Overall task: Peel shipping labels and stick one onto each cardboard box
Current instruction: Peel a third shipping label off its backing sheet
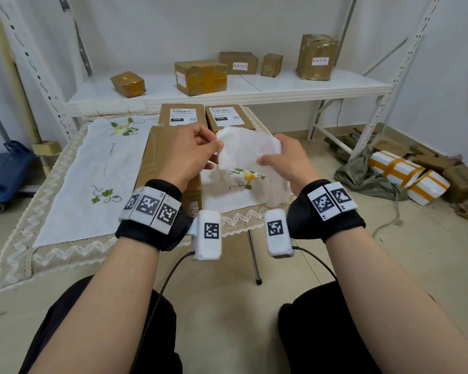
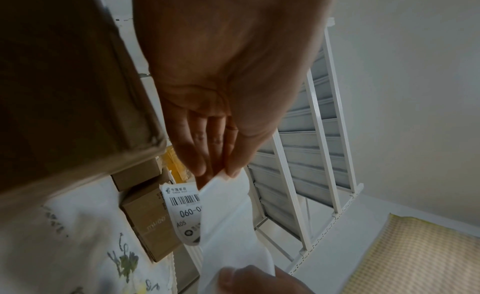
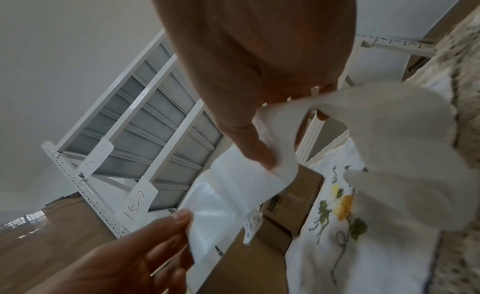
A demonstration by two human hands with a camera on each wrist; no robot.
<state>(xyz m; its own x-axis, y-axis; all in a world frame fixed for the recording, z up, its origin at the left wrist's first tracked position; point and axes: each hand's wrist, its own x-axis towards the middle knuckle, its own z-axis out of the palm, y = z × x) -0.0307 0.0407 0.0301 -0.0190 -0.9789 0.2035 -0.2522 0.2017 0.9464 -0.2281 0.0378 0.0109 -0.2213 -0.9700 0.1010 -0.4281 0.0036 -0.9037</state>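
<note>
Over the table I hold a white label sheet (image 1: 243, 149) between both hands. My left hand (image 1: 218, 148) pinches its left edge (image 2: 228, 175) with thumb and fingers. My right hand (image 1: 265, 160) grips the right side, thumb (image 3: 259, 152) on top, and the rest of the strip (image 3: 389, 134) curls down toward the cloth. A large plain cardboard box (image 1: 157, 152) lies under my left hand. Behind it stand two boxes with printed labels (image 1: 177, 114) (image 1: 229, 116). A printed label marked 060 (image 2: 182, 208) shows just past the sheet's edge.
The table (image 1: 73, 163) has a white embroidered cloth. A white shelf (image 1: 281, 85) behind it holds several taped boxes. A blue cart (image 1: 3, 171) stands at the left. Flattened cardboard and white taped packages (image 1: 408, 176) lie on the floor at the right.
</note>
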